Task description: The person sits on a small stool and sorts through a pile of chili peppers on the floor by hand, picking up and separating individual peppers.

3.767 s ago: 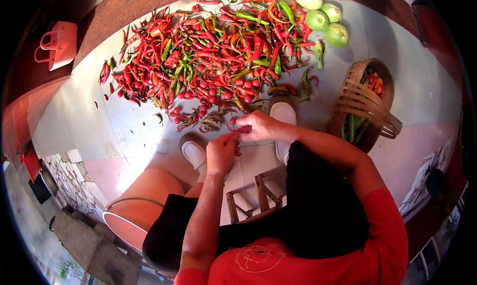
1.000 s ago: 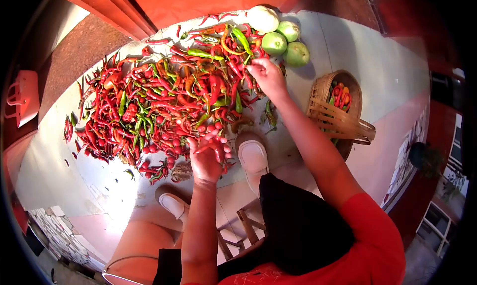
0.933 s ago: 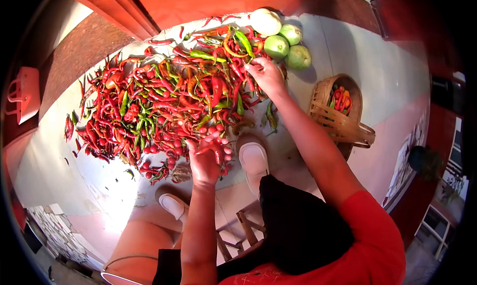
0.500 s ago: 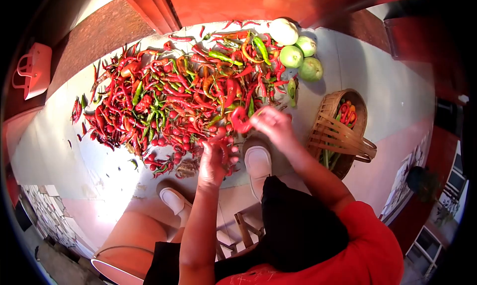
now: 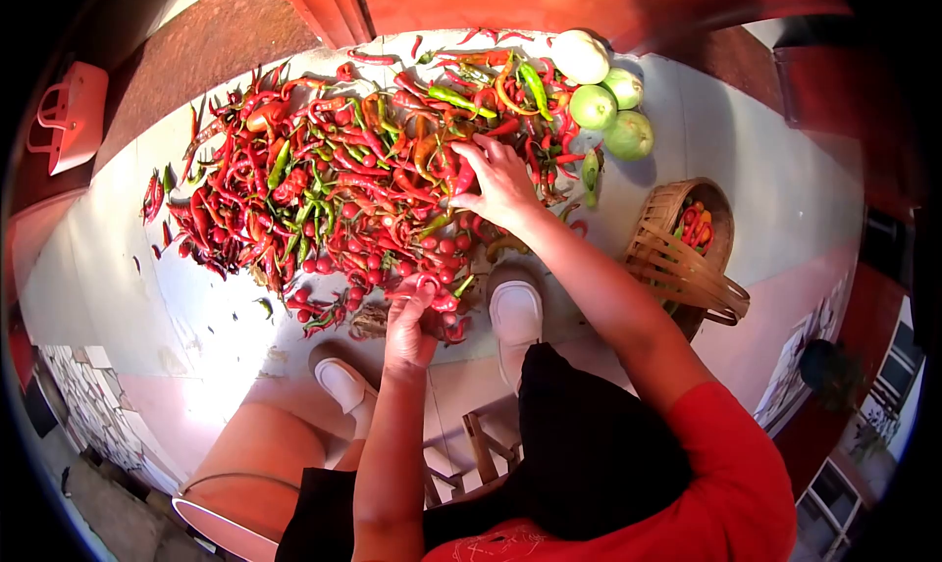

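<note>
A wide heap of red chili peppers [image 5: 392, 184], mixed with some green ones, covers the floor in front of me. My left hand [image 5: 408, 334] is closed on a red chili pepper [image 5: 440, 294] with a green stem at the heap's near edge. Over the right side of the heap, my right hand [image 5: 502, 183] reaches with thumb and fingers apart. A red pepper [image 5: 462, 177] lies between its thumb and fingertips; no grip on it shows.
Several pale green round gourds [image 5: 594, 107] sit at the far right of the heap. To my right stands a wicker basket [image 5: 659, 244] with peppers inside. An orange bucket [image 5: 257, 459] is by my left leg. My shoes [image 5: 515, 312] are close to the heap.
The red pepper my right hand held is now gone from it, and that hand has moved up and left over the heap. My left hand has closed on a red chili pepper.
</note>
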Available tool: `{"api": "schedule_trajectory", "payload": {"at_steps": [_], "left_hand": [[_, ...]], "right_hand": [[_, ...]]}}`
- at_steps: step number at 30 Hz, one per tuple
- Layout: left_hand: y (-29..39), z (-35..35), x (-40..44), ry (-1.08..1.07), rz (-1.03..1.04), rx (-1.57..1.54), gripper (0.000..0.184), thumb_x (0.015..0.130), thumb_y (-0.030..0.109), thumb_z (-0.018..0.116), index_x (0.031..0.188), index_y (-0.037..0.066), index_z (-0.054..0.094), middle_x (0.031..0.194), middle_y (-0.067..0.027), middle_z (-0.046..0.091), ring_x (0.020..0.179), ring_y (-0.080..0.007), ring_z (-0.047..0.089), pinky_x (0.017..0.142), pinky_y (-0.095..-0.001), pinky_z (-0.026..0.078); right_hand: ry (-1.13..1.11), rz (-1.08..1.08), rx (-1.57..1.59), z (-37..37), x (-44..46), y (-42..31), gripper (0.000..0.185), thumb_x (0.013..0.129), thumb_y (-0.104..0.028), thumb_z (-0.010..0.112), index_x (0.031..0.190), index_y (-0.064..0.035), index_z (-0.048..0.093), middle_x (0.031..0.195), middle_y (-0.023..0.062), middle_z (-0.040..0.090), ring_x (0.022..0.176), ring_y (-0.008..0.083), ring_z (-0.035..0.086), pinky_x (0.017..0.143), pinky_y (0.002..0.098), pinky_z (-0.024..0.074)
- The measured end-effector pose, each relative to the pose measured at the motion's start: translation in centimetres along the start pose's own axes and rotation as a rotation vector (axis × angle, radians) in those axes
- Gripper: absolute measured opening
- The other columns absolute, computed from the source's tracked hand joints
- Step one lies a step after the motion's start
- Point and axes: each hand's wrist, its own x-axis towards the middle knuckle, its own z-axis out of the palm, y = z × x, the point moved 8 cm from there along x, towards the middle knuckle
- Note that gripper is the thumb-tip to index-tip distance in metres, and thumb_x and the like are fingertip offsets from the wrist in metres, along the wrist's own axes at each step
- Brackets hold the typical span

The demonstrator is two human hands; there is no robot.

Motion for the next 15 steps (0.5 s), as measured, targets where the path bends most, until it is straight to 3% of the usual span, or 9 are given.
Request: {"api": "schedule_trajectory", "payload": {"at_steps": [5, 8, 12, 15], "left_hand": [[0.0, 0.4, -0.1, -0.02, -0.004, -0.012, 0.015, 0.086, 0.014, 0.063, 0.099, 0.012, 0.057, 0.084, -0.0025, 0.062, 0.074, -0.0169, 0.061, 0.056, -0.0324, 0.051], [0.0, 0.4, 0.0, -0.002, 0.007, -0.019, 0.015, 0.086, 0.015, 0.062, 0.099, 0.012, 0.057, 0.083, -0.0026, 0.062, 0.073, -0.0168, 0.062, 0.056, -0.0319, 0.051], [-0.5, 0.1, 0.6, 0.021, 0.004, -0.004, 0.015, 0.086, 0.016, 0.063, 0.099, 0.013, 0.057, 0.084, -0.0013, 0.064, 0.073, -0.015, 0.062, 0.055, -0.0307, 0.051], [-0.8, 0.1, 0.7, 0.028, -0.008, -0.012, 0.015, 0.086, 0.016, 0.063, 0.099, 0.013, 0.058, 0.085, -0.0009, 0.064, 0.073, -0.0144, 0.063, 0.055, -0.0294, 0.051]], "right_hand": [[0.045, -0.099, 0.002, 0.0, -0.6, 0.4, 0.066, 0.061, -0.028, 0.082, 0.118, -0.0141, 0.052, 0.118, 0.0129, 0.052, 0.102, 0.0322, 0.05, 0.092, 0.0429, 0.0403], [0.107, -0.098, 0.254, -1.1, -1.6, 1.2, 0.043, 0.064, -0.011, 0.078, 0.101, -0.0083, 0.056, 0.1, 0.0081, 0.057, 0.101, 0.0284, 0.052, 0.089, 0.0392, 0.0419], [0.068, -0.059, 0.352, -0.6, -2.6, 1.7, 0.041, 0.068, -0.01, 0.076, 0.104, -0.0078, 0.056, 0.101, 0.0089, 0.055, 0.095, 0.0271, 0.056, 0.083, 0.037, 0.0469], [0.026, -0.065, 0.184, -0.6, -2.6, 1.5, 0.04, 0.069, -0.007, 0.075, 0.105, -0.0098, 0.057, 0.104, 0.0095, 0.053, 0.091, 0.0255, 0.057, 0.079, 0.0364, 0.049]]}}
